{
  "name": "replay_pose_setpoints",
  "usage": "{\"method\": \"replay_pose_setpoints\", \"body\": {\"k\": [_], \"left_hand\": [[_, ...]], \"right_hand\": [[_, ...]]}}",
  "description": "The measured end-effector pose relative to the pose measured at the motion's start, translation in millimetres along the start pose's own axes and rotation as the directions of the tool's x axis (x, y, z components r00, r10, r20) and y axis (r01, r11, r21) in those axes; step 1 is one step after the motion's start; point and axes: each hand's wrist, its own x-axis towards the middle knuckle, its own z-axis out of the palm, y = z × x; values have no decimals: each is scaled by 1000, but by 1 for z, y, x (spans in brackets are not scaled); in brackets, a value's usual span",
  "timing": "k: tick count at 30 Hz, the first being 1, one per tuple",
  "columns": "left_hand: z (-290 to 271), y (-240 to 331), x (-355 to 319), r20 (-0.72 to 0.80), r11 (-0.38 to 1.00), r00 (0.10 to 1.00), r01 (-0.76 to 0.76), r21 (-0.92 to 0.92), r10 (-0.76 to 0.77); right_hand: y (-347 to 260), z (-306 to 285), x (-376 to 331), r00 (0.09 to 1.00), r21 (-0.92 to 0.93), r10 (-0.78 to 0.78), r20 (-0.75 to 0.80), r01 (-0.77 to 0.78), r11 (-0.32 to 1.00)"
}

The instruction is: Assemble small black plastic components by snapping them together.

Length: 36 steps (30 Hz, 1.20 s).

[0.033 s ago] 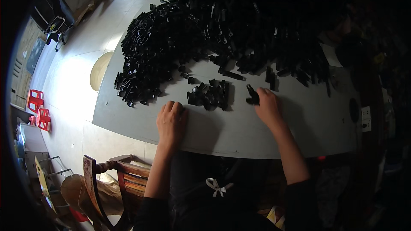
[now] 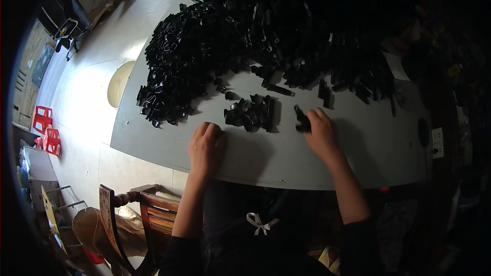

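My right hand pinches a small black plastic piece just above the table, its narrow end pointing up and away from me. Close to the near edge, my left hand rests with curled fingers. A dark spot shows by its fingertips, but what is in them I cannot make out. Between the hands lies a small cluster of glossy black curved pieces. Farther off, a longer black piece lies by itself, and another dark strip is beyond my right hand.
A large heap of black plastic parts covers the far side of the grey table. Left of my legs stands a wooden chair. Red stools are on the floor at far left. A wall socket is at right.
My right hand has shifted slightly down toward me with the black plastic piece. My left hand has moved a touch to the right. The parts on the table lie as before.
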Motion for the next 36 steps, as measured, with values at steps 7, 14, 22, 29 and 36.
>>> {"method": "replay_pose_setpoints", "body": {"k": [7,14,22,29,36], "left_hand": [[-27,58,-27,85,799,971,-132,-587,222],[-38,69,-34,131,773,961,-111,-624,244],[-36,78,-44,200,535,936,14,-844,289],[-27,81,-58,310,196,848,247,-949,430],[-7,72,-44,165,290,904,48,-956,395]], "right_hand": [[-54,-56,-66,940,487,-336,-60,321,812],[-64,-66,-72,893,404,-446,-63,431,807],[-67,-61,-82,814,364,-580,-22,547,754],[-83,-35,-107,743,439,-629,-228,655,615],[-90,-27,-86,739,335,-651,-175,666,666]]}}
